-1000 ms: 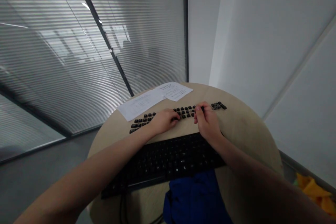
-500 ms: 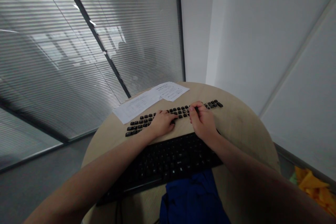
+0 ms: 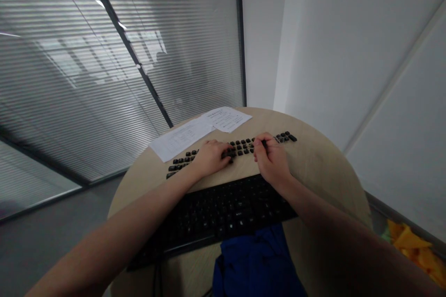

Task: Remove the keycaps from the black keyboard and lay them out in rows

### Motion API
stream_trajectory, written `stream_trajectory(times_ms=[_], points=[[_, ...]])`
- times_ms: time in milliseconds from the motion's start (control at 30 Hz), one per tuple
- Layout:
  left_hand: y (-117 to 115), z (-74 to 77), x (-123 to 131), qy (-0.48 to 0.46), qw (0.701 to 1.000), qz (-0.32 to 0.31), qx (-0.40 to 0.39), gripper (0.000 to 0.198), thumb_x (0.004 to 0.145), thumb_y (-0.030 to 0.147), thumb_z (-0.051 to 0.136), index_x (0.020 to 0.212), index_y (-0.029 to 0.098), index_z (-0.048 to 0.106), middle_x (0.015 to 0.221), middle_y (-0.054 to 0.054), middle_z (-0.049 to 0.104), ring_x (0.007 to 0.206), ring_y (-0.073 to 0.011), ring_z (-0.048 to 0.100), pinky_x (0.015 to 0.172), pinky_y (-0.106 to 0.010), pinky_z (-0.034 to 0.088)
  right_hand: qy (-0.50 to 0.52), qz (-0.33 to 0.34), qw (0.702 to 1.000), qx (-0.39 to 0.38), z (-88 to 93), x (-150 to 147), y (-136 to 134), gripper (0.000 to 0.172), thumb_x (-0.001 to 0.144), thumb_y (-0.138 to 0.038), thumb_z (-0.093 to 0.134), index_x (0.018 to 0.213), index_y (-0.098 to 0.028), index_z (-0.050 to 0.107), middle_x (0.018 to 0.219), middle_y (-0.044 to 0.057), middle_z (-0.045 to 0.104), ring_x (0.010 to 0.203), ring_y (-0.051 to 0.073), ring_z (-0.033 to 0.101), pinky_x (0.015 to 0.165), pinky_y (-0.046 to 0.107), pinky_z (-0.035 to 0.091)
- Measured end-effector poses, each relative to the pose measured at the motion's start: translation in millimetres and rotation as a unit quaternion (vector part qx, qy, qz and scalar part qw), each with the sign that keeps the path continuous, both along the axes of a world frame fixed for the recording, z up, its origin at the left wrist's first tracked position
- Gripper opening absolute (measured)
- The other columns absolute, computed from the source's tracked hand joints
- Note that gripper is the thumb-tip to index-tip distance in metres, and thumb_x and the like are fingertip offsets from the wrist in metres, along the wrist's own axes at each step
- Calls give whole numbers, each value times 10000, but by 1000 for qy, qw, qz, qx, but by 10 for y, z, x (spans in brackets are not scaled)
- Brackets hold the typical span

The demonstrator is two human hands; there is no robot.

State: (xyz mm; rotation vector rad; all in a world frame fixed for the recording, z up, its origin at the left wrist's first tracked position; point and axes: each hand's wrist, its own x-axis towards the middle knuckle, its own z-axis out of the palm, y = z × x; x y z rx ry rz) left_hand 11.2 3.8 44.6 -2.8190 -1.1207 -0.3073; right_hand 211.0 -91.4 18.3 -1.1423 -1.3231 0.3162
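A black keyboard (image 3: 223, 216) lies across the round beige table (image 3: 320, 167) in front of me. Beyond it, loose black keycaps (image 3: 240, 147) are laid out in rows on the tabletop. My left hand (image 3: 209, 158) rests on the middle of those rows with its fingers curled over some caps. My right hand (image 3: 270, 158) is just to the right, fingers pinched on a small dark thing that could be a keycap or a tool among the caps.
Two printed paper sheets (image 3: 202, 130) lie at the table's far edge by the glass wall with blinds. A blue cloth (image 3: 258, 264) hangs at the near edge. Something yellow (image 3: 414, 250) sits low at the right. A white wall stands close behind the table.
My left hand has shifted slightly left along the keycap rows. My right hand stays pinched in about the same place.
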Motion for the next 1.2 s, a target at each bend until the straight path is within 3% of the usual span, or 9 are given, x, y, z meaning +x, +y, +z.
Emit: stream_trajectory(times_ms=[100, 200, 367, 500, 600, 733, 900, 1033, 1200], points=[[-40, 178, -105, -77, 996, 22, -44, 254, 931, 286, 588, 1107, 204, 751, 978, -52, 779, 882, -208, 683, 813, -337, 500, 33, 13, 999, 3, -24, -5, 10, 168, 999, -380, 530, 910, -242, 563, 640, -34, 572, 548, 147, 557, 547, 271, 453], [-99, 224, -190, -126, 986, 41, -98, 255, 968, 332, 548, 954, 197, 763, 829, -23, 754, 718, -159, 642, 683, -289, 451, 69, 103, 992, -8, 7, -33, -20, 178, 995, -405, 548, 923, -243, 532, 669, -44, 572, 527, 123, 543, 509, 249, 435], [-166, -49, -196, -126, 981, 19, -148, 243, 960, 296, 563, 832, 182, 736, 714, 3, 703, 635, -135, 587, 630, -274, 405, 66, 350, 928, -112, 128, -107, -202, 337, 970, -567, 578, 948, -235, 522, 726, -30, 631, 512, 101, 576, 441, 206, 394], [-192, -261, -156, -103, 972, -70, -200, 203, 947, 257, 580, 879, 183, 756, 774, 3, 727, 714, -147, 638, 678, -266, 438, 15, 446, 872, -200, 160, -184, -357, 439, 972, -653, 561, 930, -217, 546, 687, -15, 628, 535, 112, 589, 476, 213, 434], [-222, -307, -137, -74, 959, -145, -230, 178, 934, 242, 600, 880, 188, 761, 796, -1, 734, 728, -152, 653, 655, -257, 432, -14, 467, 852, -236, 111, -241, -402, 443, 986, -645, 554, 917, -207, 551, 652, -30, 587, 534, 105, 550, 508, 218, 441], [-232, -299, -155, -65, 943, -199, -260, 194, 941, 218, 587, 916, 193, 777, 817, -8, 751, 719, -143, 654, 650, -248, 431, -33, 451, 850, -269, -20, -266, -378, 448, 991, -646, 543, 910, -206, 544, 598, -48, 549, 498, 104, 499, 477, 209, 387], [-213, -313, -196, -72, 939, -200, -269, 187, 936, 270, 625, 939, 202, 798, 773, -1, 731, 673, -136, 622, 626, -254, 416, -39, 442, 844, -300, -146, -247, -352, 400, 1005, -606, 545, 926, -214, 539, 589, -65, 511, 467, 102, 476, 444, 202, 353], [-222, -323, -191, -71, 935, -206, -281, 192, 944, 272, 621, 936, 208, 801, 779, -2, 732, 695, -140, 629, 648, -256, 427, -58, 446, 843, -294, -145, -235, -360, 348, 1028, -551, 531, 921, -220, 530, 606, -57, 521, 476, 108, 490, 453, 211, 366], [-214, -337, -190, -81, 932, -206, -286, 182, 920, 253, 643, 996, 236, 807, 821, 2, 756, 749, -154, 659, 705, -261, 451, -245, 440, 840, -204, 4, -269, -393, 217, 1029, -384, 529, 885, -223, 551, 627, -36, 564, 525, 124, 494, 512, 244, 380]])
